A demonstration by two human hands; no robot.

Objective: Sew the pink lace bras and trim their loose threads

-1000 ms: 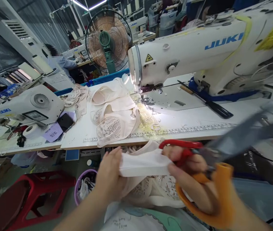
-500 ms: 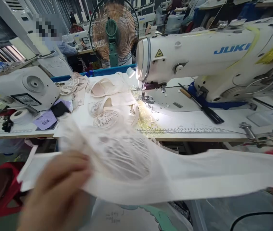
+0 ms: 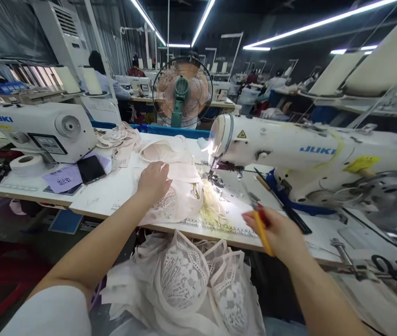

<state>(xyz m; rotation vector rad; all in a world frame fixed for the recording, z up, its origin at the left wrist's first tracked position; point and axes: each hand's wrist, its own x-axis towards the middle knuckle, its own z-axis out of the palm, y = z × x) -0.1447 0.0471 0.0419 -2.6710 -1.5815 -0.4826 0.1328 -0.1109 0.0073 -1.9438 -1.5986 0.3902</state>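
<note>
My left hand [image 3: 153,183] rests on the unfinished cream bras on the table, its fingers curled onto the fabric. Under and beside it lies a bra with a lace cup [image 3: 166,199]. My right hand [image 3: 282,231] is closed around scissors [image 3: 262,232] with yellow and red handles, blurred by motion. Their grey blade points away from me, toward the sewing machine. Below the table edge, several cream lace bras [image 3: 184,275] lie heaped at my lap.
A white sewing machine [image 3: 275,144] stands at the right, its lamp lit over the needle. Another machine [image 3: 37,130] is at the left, near a phone [image 3: 91,169] and purple paper [image 3: 61,178]. A fan [image 3: 182,93] stands behind the table. A black-handled tool [image 3: 293,212] lies at the right.
The bra stretched between my hands is no longer held up. My left hand has moved forward onto the table's bras; my right hand now holds scissors. The view has tilted upward.
</note>
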